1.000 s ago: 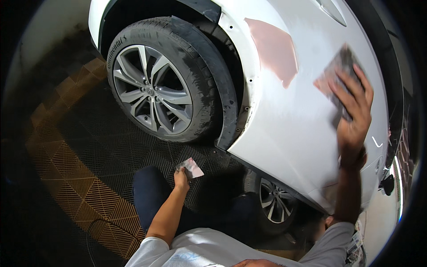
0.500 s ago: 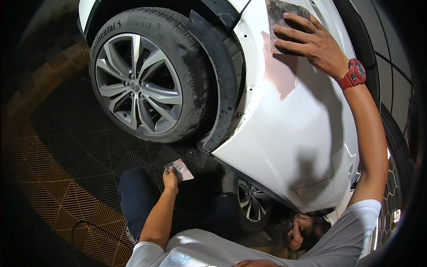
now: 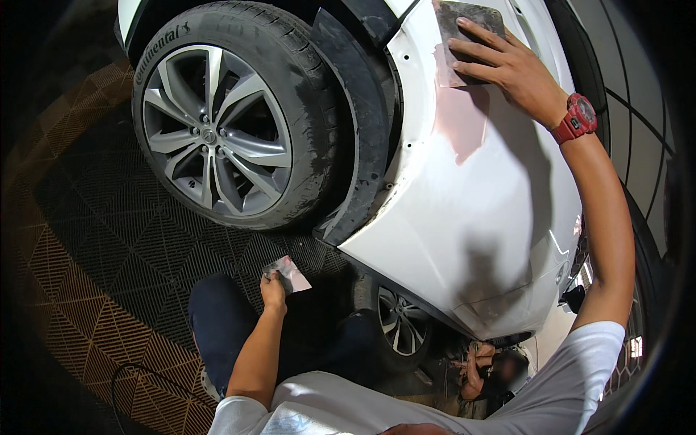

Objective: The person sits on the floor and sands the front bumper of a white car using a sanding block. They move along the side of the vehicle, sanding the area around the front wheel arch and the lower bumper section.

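Observation:
My right hand [image 3: 507, 69] presses a flat, dark-smeared putty spreader [image 3: 448, 29] against the upper part of a white car body panel [image 3: 449, 210], its fingers lying across the sheet. Pink putty [image 3: 462, 127] coats the panel just below the spreader, tapering to a point. Low in front of me, my left hand [image 3: 272, 291] grips a small thin plate [image 3: 296, 277] at one edge. Pink putty and grey smears cover that plate, which is held apart from the car. A red watch [image 3: 576, 118] circles my right wrist.
A large wheel [image 3: 210, 138] and a loose-edged black arch trim [image 3: 355, 109] stand left of the panel. Another wheel [image 3: 401, 322] is lower down. A co-worker [image 3: 475, 373] crouches near the car at lower right. Ribbed tiles [image 3: 109, 290] cover the floor; a thin cable [image 3: 116, 377] lies there.
My view has shifted slightly, so the wheel appears a little further left. My right hand and the spreader stay at nearly the same spot on the panel. The left hand keeps its plate.

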### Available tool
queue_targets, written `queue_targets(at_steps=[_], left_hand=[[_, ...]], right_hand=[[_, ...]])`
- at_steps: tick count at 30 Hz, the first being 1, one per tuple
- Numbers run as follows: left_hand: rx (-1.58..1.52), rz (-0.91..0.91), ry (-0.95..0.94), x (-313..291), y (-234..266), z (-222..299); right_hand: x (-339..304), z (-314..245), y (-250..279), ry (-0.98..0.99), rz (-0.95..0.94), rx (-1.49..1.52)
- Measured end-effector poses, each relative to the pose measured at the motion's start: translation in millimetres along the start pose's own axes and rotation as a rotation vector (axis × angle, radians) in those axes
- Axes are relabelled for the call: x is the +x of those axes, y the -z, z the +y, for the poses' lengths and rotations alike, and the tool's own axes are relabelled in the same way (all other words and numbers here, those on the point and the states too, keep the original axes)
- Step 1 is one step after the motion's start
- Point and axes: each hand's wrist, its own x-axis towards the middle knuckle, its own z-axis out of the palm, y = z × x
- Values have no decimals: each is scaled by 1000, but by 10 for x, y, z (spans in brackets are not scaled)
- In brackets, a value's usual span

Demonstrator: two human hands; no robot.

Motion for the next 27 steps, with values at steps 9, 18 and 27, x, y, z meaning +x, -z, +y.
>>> queue_targets(at_steps=[9, 18, 27], left_hand=[[11, 26, -59, -126, -11, 112], [14, -3, -59, -82, 6, 14], [2, 5, -65, -209, -28, 133]], right_hand=[[117, -26, 78, 15, -11, 12], [165, 59, -158, 23, 21, -8], [96, 67, -8, 2, 36, -11]])
